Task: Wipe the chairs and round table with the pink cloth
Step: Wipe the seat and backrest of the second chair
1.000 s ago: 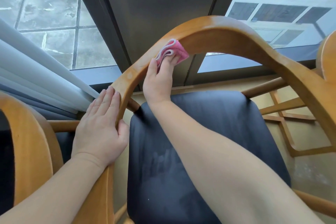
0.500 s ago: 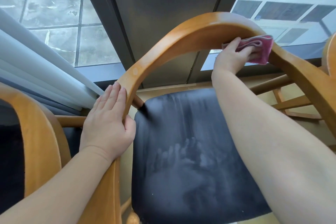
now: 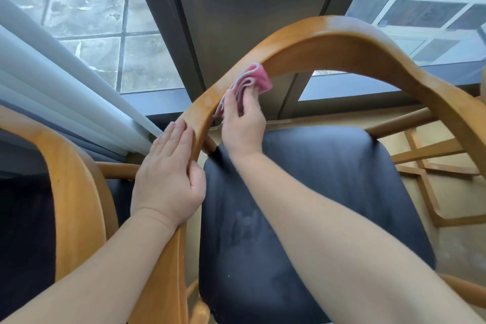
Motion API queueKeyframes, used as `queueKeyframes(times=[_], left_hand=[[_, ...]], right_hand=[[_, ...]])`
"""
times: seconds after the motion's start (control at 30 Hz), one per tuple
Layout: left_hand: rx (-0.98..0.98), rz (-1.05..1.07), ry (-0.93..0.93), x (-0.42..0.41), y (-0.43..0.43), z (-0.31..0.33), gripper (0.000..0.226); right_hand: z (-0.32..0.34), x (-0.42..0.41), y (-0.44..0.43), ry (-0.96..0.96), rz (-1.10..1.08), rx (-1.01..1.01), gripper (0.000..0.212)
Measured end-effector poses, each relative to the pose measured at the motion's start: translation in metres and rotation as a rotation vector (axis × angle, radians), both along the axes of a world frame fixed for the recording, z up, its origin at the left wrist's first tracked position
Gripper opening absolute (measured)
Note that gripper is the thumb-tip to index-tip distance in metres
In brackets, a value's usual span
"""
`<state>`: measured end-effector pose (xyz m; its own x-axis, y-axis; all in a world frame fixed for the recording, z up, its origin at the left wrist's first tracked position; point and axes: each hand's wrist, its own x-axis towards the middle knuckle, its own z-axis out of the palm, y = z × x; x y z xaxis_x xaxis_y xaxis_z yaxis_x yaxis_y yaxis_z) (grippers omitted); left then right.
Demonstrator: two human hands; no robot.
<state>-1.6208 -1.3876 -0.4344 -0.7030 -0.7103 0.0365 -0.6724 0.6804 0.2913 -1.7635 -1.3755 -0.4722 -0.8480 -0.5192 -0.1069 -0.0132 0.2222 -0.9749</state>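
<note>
Pink cloth (image 3: 252, 81) is pinched in the right hand (image 3: 243, 123) against the chair's wooden rail (image 3: 342, 45); left hand (image 3: 167, 179) fingers wrap the rail lower down.

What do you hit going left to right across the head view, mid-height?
Neighbouring chair's wooden back → left hand gripping the chair frame → right hand pressing the pink cloth to the curved backrest → black seat cushion → wooden lattice at far right.
</note>
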Motion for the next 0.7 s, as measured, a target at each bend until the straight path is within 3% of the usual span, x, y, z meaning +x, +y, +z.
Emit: queueKeyframes(times=[0.17,0.5,0.6,0.7], left_hand=[[0.088,0.037,0.139,0.003,0.003,0.002,0.054],[0.253,0.020,0.167,0.007,0.000,0.013,0.040],[0.257,-0.028,0.095,-0.001,0.003,0.035,0.034],[0.270,-0.096,0.139,-0.020,0.040,0.085,0.020]], right_hand=[[0.004,0.027,0.022,-0.114,0.107,-0.029,0.026],[0.070,0.015,0.127,-0.195,0.163,0.051,0.026],[0.115,0.009,0.179,-0.204,0.155,0.055,0.021],[0.154,0.006,0.228,-0.170,0.123,0.119,0.019]])
